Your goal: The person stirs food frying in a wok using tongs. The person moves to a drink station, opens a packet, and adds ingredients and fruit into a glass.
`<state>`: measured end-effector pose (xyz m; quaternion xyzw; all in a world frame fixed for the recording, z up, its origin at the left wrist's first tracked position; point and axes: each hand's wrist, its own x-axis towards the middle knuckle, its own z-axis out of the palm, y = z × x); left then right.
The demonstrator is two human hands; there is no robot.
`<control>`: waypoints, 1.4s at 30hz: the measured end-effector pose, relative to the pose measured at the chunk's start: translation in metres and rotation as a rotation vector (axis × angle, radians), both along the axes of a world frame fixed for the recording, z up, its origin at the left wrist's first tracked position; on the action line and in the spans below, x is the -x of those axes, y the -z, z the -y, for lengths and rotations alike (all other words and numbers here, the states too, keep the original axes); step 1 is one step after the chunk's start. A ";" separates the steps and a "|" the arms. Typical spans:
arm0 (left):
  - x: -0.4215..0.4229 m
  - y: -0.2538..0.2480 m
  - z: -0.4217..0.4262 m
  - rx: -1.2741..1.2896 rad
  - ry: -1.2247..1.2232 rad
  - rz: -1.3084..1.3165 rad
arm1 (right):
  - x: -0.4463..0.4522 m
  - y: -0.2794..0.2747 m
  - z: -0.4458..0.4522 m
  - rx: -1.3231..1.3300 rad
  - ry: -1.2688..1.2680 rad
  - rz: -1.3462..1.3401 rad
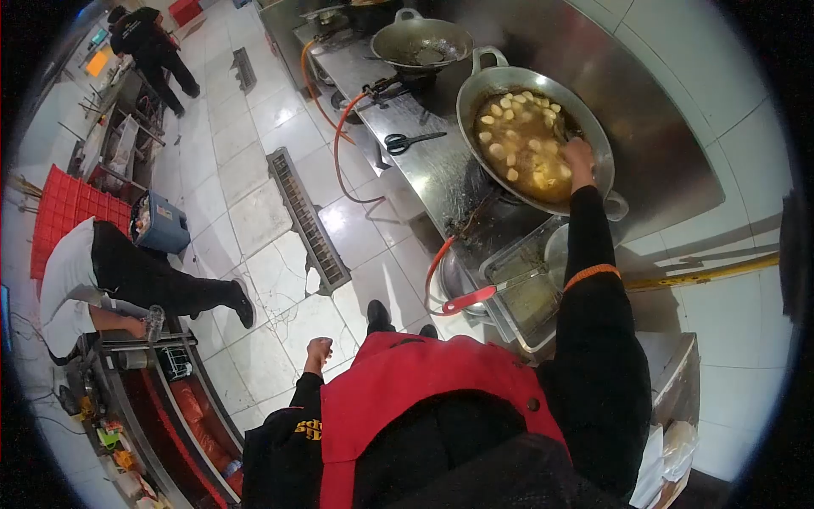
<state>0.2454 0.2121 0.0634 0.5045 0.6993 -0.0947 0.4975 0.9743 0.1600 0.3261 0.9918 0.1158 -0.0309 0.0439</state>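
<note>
Right hand (579,159): at the wok's (593,114) inner right side, fingers angled down; cannot tell whether they pinch anything. Stew (527,157), brown with pale pieces, sits inside the wok. Left hand (319,351): well apart, below left of the wok, fingers curled in. Scissors (415,142): left of the wok. Tray (524,338): just below it. Writing: yellow sleeve lettering (309,430), far below left of the wok, inverted, only partly visible; wording unclear.
</note>
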 end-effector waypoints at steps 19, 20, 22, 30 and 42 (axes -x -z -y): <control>-0.032 -0.008 -0.015 -0.014 0.042 0.086 | 0.106 -0.056 -0.019 -0.238 -0.576 0.050; -0.034 -0.009 -0.015 -0.026 0.054 0.090 | 0.108 -0.052 -0.019 -0.162 -0.583 0.050; -0.036 -0.009 -0.016 -0.041 0.061 0.103 | 0.104 -0.044 -0.019 -0.104 -0.670 0.028; -0.029 -0.003 -0.016 -0.063 0.070 0.137 | 0.068 -0.037 -0.003 -0.058 -0.411 0.077; -0.025 0.000 -0.006 0.003 0.060 0.070 | 0.108 -0.155 0.092 0.008 -0.382 -0.073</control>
